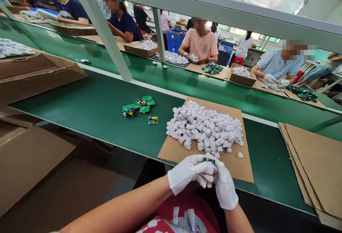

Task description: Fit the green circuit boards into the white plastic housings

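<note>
My left hand [187, 173], in a white glove, closes its fingers on a small green circuit board [208, 160]. From the other side my right hand [224, 180], also gloved, grips the same board, the fingertips of both hands meeting around it. Whether a white piece is held against the board I cannot tell, as the white gloves cover most of it. Just beyond my hands a heap of small white plastic-looking pieces [205, 126] lies on a cardboard sheet [247, 158]. One loose white piece [240, 155] rests to the heap's right.
Several circuit boards [144, 109] lie on the green bench [88, 108] to the left. Flat cardboard sheets [317, 165] are stacked at right, and a cardboard box [37, 78] stands at left. A slanted metal post [107, 30] rises ahead. People [201, 42] work across the line.
</note>
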Demonstrator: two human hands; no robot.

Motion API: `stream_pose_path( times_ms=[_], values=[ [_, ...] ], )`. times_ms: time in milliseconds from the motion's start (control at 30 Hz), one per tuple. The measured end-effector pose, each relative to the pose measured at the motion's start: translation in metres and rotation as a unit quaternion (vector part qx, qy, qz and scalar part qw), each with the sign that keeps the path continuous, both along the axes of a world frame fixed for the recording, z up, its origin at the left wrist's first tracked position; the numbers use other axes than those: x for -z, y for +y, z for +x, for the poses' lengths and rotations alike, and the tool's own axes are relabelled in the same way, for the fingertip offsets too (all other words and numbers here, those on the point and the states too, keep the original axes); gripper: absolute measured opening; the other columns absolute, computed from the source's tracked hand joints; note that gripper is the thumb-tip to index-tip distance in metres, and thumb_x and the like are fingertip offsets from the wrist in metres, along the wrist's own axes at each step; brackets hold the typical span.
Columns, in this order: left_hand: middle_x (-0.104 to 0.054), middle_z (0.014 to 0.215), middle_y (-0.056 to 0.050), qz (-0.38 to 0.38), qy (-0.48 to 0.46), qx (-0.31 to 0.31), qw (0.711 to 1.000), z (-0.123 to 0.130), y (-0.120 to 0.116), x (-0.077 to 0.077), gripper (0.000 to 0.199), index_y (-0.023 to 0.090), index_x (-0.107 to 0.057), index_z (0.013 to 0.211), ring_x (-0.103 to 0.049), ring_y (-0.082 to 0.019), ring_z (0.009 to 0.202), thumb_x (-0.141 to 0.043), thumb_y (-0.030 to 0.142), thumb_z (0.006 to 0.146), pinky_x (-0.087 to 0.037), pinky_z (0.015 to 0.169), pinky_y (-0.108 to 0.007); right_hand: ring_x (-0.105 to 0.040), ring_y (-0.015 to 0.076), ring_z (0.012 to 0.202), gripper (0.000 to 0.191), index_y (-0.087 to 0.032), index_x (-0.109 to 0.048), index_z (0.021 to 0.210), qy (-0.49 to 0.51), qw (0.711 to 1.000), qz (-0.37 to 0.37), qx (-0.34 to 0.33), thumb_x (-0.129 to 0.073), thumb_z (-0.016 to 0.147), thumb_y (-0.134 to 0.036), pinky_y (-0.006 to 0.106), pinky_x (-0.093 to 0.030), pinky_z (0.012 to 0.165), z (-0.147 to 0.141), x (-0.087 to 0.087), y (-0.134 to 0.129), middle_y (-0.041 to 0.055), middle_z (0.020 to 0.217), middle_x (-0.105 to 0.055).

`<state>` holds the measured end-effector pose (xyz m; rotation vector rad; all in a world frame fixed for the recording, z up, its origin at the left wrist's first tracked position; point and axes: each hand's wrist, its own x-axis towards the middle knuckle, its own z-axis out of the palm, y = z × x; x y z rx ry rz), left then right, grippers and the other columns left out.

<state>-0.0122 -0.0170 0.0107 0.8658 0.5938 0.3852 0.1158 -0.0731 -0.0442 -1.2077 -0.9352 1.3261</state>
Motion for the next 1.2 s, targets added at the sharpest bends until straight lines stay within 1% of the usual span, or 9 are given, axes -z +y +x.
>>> stream_pose_path(
  times_ms=[133, 267, 367, 567, 733, 867, 933, 1067, 1200],
  values=[
    [-0.061, 0.066, -0.004, -0.001, 0.006, 0.005, 1.0, 0.0, -0.002, 0.001, 0.041, 0.012, -0.061, 0.092, -0.058, -0.011, 0.054, -0.069, 0.041, 0.064, -0.047, 0.048, -0.019, -0.062, 0.0224, 0.092, 0.046, -0.018, -0.066, 0.108, -0.054, 0.998, 0.034, 0.023, -0.045, 0.086, -0.054, 0.035, -0.049, 0.086, -0.002, -0.002, -0.002, 0.0084, 0.103, -0.069],
    [-0.055, 0.062, 0.0, -0.013, -0.009, -0.007, 1.0, 0.0, 0.0, 0.0, 0.031, 0.013, -0.058, 0.081, -0.053, -0.008, 0.052, -0.069, 0.039, 0.066, -0.045, 0.049, -0.017, -0.062, 0.0252, 0.098, 0.059, -0.019, -0.058, 0.118, 0.006, 1.0, 0.022, -0.005, -0.034, 0.086, -0.062, 0.038, -0.051, 0.082, -0.003, -0.004, -0.003, 0.0097, 0.109, -0.067],
    [-0.06, 0.069, -0.003, -0.004, -0.027, -0.002, 1.0, 0.0, 0.002, -0.005, 0.036, 0.014, -0.057, 0.081, -0.058, -0.011, 0.06, -0.065, 0.046, 0.068, -0.046, 0.054, -0.02, -0.062, 0.0259, 0.098, 0.058, -0.02, -0.056, 0.119, -0.042, 0.998, 0.016, 0.034, -0.047, 0.08, -0.061, 0.034, -0.054, 0.076, 0.0, -0.005, -0.003, 0.0102, 0.111, -0.066],
    [-0.059, 0.068, -0.003, 0.021, 0.009, 0.004, 1.0, 0.0, 0.0, -0.011, 0.032, 0.013, -0.058, 0.085, -0.057, -0.01, 0.056, -0.064, 0.041, 0.071, -0.043, 0.053, -0.019, -0.061, 0.016, 0.061, 0.057, -0.018, -0.055, 0.12, -0.067, 0.997, 0.026, -0.02, -0.042, 0.083, -0.06, 0.023, -0.046, 0.043, 0.006, -0.004, -0.002, 0.01, 0.105, -0.067],
    [-0.062, 0.081, -0.004, 0.077, 0.001, -0.023, 0.997, -0.003, 0.0, 0.007, 0.046, 0.015, -0.057, 0.101, -0.059, -0.012, 0.063, -0.067, 0.046, 0.068, -0.048, 0.058, -0.023, -0.061, 0.017, 0.07, 0.037, -0.018, -0.068, 0.092, -0.191, 0.98, 0.005, 0.055, -0.054, 0.081, -0.05, 0.022, -0.049, 0.055, 0.002, -0.008, 0.001, 0.0054, 0.082, -0.069],
    [-0.061, 0.072, -0.004, 0.056, -0.007, -0.003, 0.998, -0.002, 0.001, 0.005, 0.039, 0.013, -0.059, 0.092, -0.059, -0.012, 0.059, -0.064, 0.046, 0.071, -0.045, 0.054, -0.02, -0.055, 0.0123, 0.05, 0.049, -0.016, -0.063, 0.104, -0.11, 0.994, 0.002, -0.02, -0.04, 0.087, -0.055, 0.02, -0.04, 0.038, 0.002, -0.009, 0.001, 0.0053, 0.079, -0.068],
    [-0.06, 0.069, -0.003, 0.035, -0.007, -0.003, 0.999, -0.001, 0.002, -0.001, 0.035, 0.013, -0.059, 0.086, -0.059, -0.011, 0.058, -0.064, 0.044, 0.071, -0.044, 0.053, -0.019, -0.058, 0.014, 0.054, 0.052, -0.016, -0.06, 0.11, -0.107, 0.993, 0.022, -0.037, -0.035, 0.088, -0.056, 0.021, -0.042, 0.04, 0.004, -0.008, 0.001, 0.0068, 0.084, -0.069],
    [-0.062, 0.073, -0.003, 0.009, 0.009, -0.015, 1.0, -0.001, 0.002, -0.002, 0.032, 0.014, -0.058, 0.084, -0.059, -0.011, 0.063, -0.067, 0.041, 0.068, -0.046, 0.058, -0.02, -0.064, 0.0204, 0.084, 0.038, -0.02, -0.062, 0.105, -0.22, 0.973, 0.065, -0.021, -0.046, 0.086, -0.049, 0.026, -0.05, 0.068, 0.008, -0.008, 0.001, 0.0062, 0.096, -0.069],
    [-0.061, 0.073, -0.002, 0.022, -0.027, -0.021, 0.999, -0.001, 0.002, 0.008, 0.031, 0.014, -0.057, 0.085, -0.057, -0.011, 0.064, -0.066, 0.041, 0.071, -0.047, 0.061, -0.022, -0.064, 0.0212, 0.072, 0.038, -0.019, -0.063, 0.101, -0.319, 0.946, 0.064, 0.006, -0.055, 0.08, -0.049, 0.029, -0.049, 0.066, 0.006, -0.01, 0.004, 0.0073, 0.084, -0.071]
  ],
)
